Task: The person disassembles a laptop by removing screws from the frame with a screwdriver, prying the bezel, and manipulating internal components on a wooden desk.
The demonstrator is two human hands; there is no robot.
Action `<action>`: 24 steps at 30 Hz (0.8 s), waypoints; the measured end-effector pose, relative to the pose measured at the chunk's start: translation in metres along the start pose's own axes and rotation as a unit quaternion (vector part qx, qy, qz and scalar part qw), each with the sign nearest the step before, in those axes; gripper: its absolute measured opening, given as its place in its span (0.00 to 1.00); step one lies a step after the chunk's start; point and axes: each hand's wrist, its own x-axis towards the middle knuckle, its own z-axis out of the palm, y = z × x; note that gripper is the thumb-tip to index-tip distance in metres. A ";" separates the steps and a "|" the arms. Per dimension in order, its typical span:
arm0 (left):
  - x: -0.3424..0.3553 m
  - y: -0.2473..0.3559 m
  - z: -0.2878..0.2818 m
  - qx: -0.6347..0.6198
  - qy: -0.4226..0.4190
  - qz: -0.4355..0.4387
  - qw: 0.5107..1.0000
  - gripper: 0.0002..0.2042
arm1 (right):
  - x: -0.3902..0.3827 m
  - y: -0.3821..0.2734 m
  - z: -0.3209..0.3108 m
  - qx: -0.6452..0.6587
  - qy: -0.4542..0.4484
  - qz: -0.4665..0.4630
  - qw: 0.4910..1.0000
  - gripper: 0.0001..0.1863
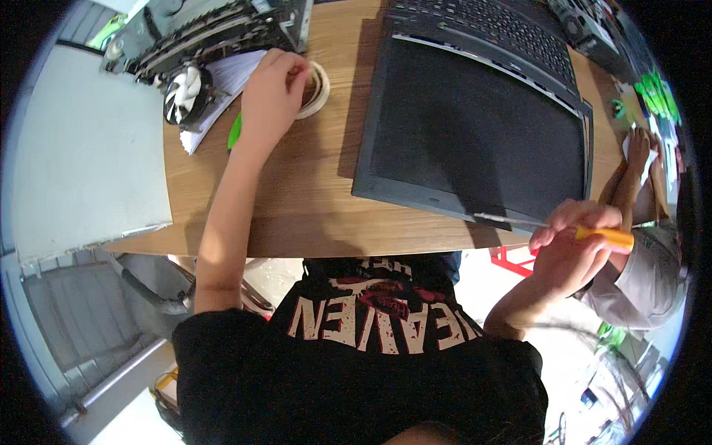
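My left hand is above the far left of the table, beside a roll of tape, its fingers curled together. Anything they may pinch is too small to make out. My right hand grips a screwdriver with a yellow-orange handle. Its thin metal shaft points left, along the near edge of a black laptop. The laptop lies opened out flat, its dark screen towards me and its keyboard at the far side. Along the screen's right edge, the frame looks slightly lifted.
A small fan with white blades and white papers lie left of my hand, near a stripped metal chassis. A green object shows beside my forearm. At the right, another person's hands rest near the table's edge.
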 end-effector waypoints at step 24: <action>-0.064 0.138 -0.015 -0.646 -0.341 0.025 0.682 0.09 | -0.011 0.005 0.026 0.070 0.127 0.007 0.989 0.22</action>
